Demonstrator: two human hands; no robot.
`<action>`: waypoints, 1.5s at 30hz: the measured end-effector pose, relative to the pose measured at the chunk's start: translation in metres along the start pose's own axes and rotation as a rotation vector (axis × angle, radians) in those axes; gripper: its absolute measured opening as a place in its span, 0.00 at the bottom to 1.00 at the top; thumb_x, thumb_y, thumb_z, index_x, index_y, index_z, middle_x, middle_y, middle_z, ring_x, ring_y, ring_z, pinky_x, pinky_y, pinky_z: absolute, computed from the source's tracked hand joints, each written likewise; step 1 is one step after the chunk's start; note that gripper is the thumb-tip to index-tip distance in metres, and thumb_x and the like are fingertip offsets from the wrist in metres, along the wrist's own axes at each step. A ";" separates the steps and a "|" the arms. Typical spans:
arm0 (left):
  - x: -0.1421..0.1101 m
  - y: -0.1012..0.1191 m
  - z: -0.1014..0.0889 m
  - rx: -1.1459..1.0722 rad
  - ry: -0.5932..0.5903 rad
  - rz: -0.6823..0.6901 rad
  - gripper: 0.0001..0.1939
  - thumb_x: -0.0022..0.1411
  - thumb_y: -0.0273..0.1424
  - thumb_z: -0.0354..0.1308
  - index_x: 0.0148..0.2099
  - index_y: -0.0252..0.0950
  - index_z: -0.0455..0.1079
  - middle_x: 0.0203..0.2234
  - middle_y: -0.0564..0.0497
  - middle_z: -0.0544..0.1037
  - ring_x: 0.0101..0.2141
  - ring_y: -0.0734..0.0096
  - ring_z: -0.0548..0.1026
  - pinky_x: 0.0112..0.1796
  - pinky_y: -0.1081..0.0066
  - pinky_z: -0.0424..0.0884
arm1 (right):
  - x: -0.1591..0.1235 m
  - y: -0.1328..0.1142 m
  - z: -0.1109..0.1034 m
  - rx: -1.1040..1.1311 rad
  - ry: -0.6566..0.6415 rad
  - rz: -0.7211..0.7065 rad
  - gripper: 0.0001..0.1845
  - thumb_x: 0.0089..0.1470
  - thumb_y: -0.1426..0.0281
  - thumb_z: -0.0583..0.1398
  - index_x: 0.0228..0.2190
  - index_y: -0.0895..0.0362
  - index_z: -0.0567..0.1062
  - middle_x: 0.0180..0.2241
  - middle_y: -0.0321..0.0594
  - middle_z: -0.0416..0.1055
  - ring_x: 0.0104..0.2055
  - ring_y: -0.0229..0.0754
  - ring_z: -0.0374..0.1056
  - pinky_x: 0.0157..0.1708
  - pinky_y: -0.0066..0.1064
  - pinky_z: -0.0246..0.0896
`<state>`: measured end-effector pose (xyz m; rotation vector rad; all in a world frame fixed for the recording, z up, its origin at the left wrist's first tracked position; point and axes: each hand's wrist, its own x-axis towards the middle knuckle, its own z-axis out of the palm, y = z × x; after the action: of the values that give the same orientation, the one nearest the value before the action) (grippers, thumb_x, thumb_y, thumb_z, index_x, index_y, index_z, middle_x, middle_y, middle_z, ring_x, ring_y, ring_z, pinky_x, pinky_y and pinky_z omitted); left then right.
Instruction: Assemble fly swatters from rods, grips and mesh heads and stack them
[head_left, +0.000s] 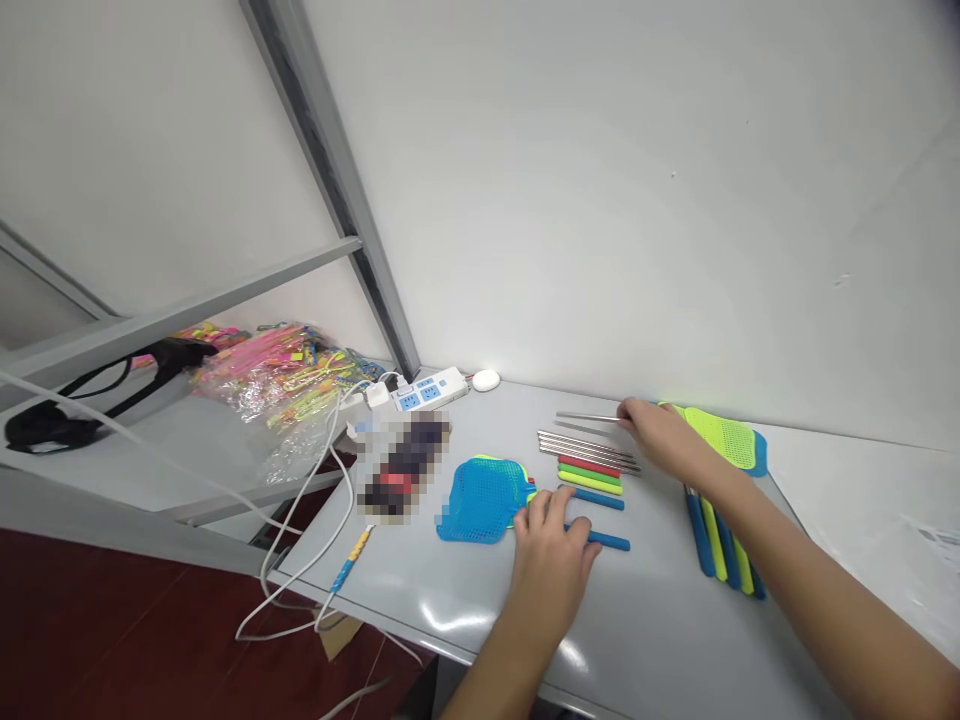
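My left hand [551, 540] is closed over one end of a blue handle [611, 541], just right of a stack of blue fly swatter heads [480, 500] with a yellow-green edge showing under them. A second blue handle [600, 498] lies right above its fingertips. My right hand [656, 432] pinches the end of a thin metal rod [589, 417], which points left over the table. Several similar metal rods [577, 445] lie side by side below it. Under these are a red handle [589, 465], a green handle [592, 475] and a yellow-green handle [589, 484].
Swatters with blue and yellow-green handles [712, 540] lie at the right, partly behind my right forearm. Along the left are a pixelated device [405, 470], a power strip [431, 393], white cables [349, 490] and a small white object [486, 380]. Plastic-bagged items [285, 370] fill the side shelf.
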<state>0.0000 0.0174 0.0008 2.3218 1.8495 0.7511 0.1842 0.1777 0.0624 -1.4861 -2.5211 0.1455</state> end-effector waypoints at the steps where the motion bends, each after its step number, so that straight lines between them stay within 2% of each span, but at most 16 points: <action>1: -0.002 0.000 0.000 -0.013 -0.004 0.009 0.06 0.58 0.31 0.64 0.38 0.39 0.70 0.56 0.48 0.68 0.53 0.50 0.64 0.45 0.49 0.64 | -0.014 0.001 -0.009 0.032 0.021 0.037 0.15 0.66 0.65 0.44 0.39 0.55 0.69 0.33 0.43 0.74 0.33 0.45 0.67 0.33 0.34 0.58; 4: -0.006 -0.001 -0.003 -0.119 -0.042 0.036 0.02 0.65 0.30 0.57 0.40 0.39 0.68 0.48 0.48 0.74 0.47 0.58 0.69 0.46 0.54 0.63 | -0.069 0.003 -0.034 0.273 0.065 0.156 0.15 0.65 0.57 0.48 0.40 0.52 0.69 0.32 0.39 0.74 0.31 0.43 0.68 0.28 0.32 0.59; 6: -0.008 -0.002 -0.007 -0.220 -0.085 0.034 0.06 0.70 0.29 0.49 0.43 0.38 0.67 0.39 0.49 0.76 0.39 0.63 0.71 0.42 0.60 0.65 | -0.111 0.001 -0.042 0.414 0.075 0.204 0.15 0.62 0.55 0.52 0.40 0.50 0.71 0.31 0.38 0.74 0.30 0.42 0.67 0.28 0.31 0.60; 9: -0.009 -0.005 -0.011 -0.346 -0.084 0.018 0.12 0.72 0.30 0.41 0.46 0.37 0.66 0.35 0.48 0.74 0.36 0.64 0.70 0.38 0.65 0.65 | -0.162 -0.005 -0.039 0.503 0.080 0.270 0.15 0.61 0.54 0.54 0.41 0.49 0.73 0.31 0.37 0.74 0.31 0.43 0.68 0.29 0.31 0.62; 12: -0.009 -0.008 -0.013 -0.432 -0.028 0.024 0.14 0.72 0.31 0.38 0.47 0.37 0.65 0.35 0.47 0.72 0.38 0.64 0.70 0.38 0.65 0.65 | -0.188 -0.014 -0.029 0.496 0.046 0.301 0.15 0.60 0.54 0.55 0.40 0.49 0.75 0.36 0.39 0.76 0.35 0.45 0.70 0.33 0.33 0.65; 14: -0.008 -0.009 -0.014 -0.461 -0.019 0.034 0.13 0.72 0.31 0.38 0.46 0.38 0.65 0.34 0.48 0.72 0.37 0.64 0.70 0.38 0.66 0.65 | -0.193 -0.019 -0.026 0.484 0.046 0.291 0.16 0.61 0.54 0.55 0.39 0.49 0.76 0.39 0.41 0.76 0.39 0.47 0.71 0.37 0.35 0.66; 17: -0.007 -0.010 -0.014 -0.478 -0.023 0.059 0.13 0.72 0.30 0.39 0.45 0.38 0.64 0.33 0.49 0.70 0.36 0.65 0.69 0.37 0.67 0.64 | -0.193 -0.024 -0.027 0.459 0.064 0.261 0.16 0.62 0.55 0.54 0.40 0.49 0.77 0.38 0.41 0.76 0.39 0.47 0.71 0.39 0.37 0.66; 24: -0.006 -0.012 -0.014 -0.486 0.031 0.060 0.11 0.71 0.29 0.40 0.43 0.38 0.65 0.32 0.50 0.69 0.35 0.65 0.68 0.37 0.67 0.64 | -0.194 -0.022 -0.034 0.420 0.083 0.209 0.16 0.63 0.57 0.53 0.41 0.49 0.78 0.30 0.39 0.74 0.33 0.44 0.71 0.33 0.35 0.66; 30: -0.006 -0.013 -0.016 -0.453 0.001 0.096 0.12 0.71 0.29 0.40 0.41 0.38 0.65 0.32 0.49 0.70 0.36 0.64 0.67 0.38 0.65 0.63 | -0.197 -0.025 -0.039 0.344 0.039 0.185 0.16 0.63 0.58 0.53 0.42 0.48 0.78 0.32 0.39 0.74 0.36 0.44 0.70 0.36 0.35 0.65; 32: -0.006 -0.011 -0.014 -0.434 -0.032 0.150 0.12 0.71 0.29 0.41 0.41 0.38 0.66 0.32 0.48 0.70 0.36 0.64 0.67 0.37 0.65 0.63 | -0.197 -0.031 -0.042 0.293 0.032 0.152 0.15 0.63 0.59 0.54 0.43 0.47 0.78 0.33 0.39 0.74 0.37 0.45 0.70 0.37 0.36 0.65; 35: -0.006 -0.005 -0.007 -0.433 -0.082 0.301 0.12 0.71 0.30 0.42 0.40 0.38 0.66 0.30 0.48 0.71 0.32 0.65 0.67 0.35 0.66 0.64 | -0.193 -0.044 -0.046 0.236 -0.013 0.099 0.15 0.63 0.59 0.53 0.43 0.47 0.78 0.34 0.40 0.75 0.38 0.46 0.70 0.38 0.37 0.64; 37: -0.008 -0.002 -0.004 -0.456 -0.091 0.341 0.13 0.71 0.31 0.41 0.40 0.37 0.67 0.29 0.49 0.71 0.31 0.65 0.67 0.33 0.67 0.64 | -0.187 -0.055 -0.045 0.202 -0.033 0.090 0.15 0.64 0.60 0.53 0.41 0.49 0.78 0.35 0.41 0.75 0.37 0.46 0.70 0.38 0.37 0.63; 41: -0.011 -0.003 -0.008 -0.611 -0.136 0.223 0.12 0.70 0.33 0.45 0.40 0.38 0.69 0.29 0.50 0.73 0.31 0.67 0.70 0.33 0.68 0.65 | -0.177 -0.071 -0.040 0.183 -0.061 0.094 0.15 0.65 0.61 0.52 0.39 0.51 0.77 0.33 0.41 0.74 0.35 0.45 0.68 0.37 0.36 0.60; 45: -0.002 -0.008 -0.024 -1.089 -0.148 -0.142 0.15 0.70 0.40 0.47 0.44 0.37 0.71 0.37 0.47 0.80 0.37 0.64 0.77 0.42 0.64 0.70 | -0.179 -0.076 -0.036 0.239 -0.108 0.121 0.13 0.66 0.64 0.51 0.39 0.52 0.74 0.34 0.40 0.73 0.36 0.44 0.67 0.37 0.35 0.60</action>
<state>-0.0174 0.0116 0.0182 1.4618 1.0584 1.1310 0.2119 -0.0167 0.0886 -1.5680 -2.3913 0.5405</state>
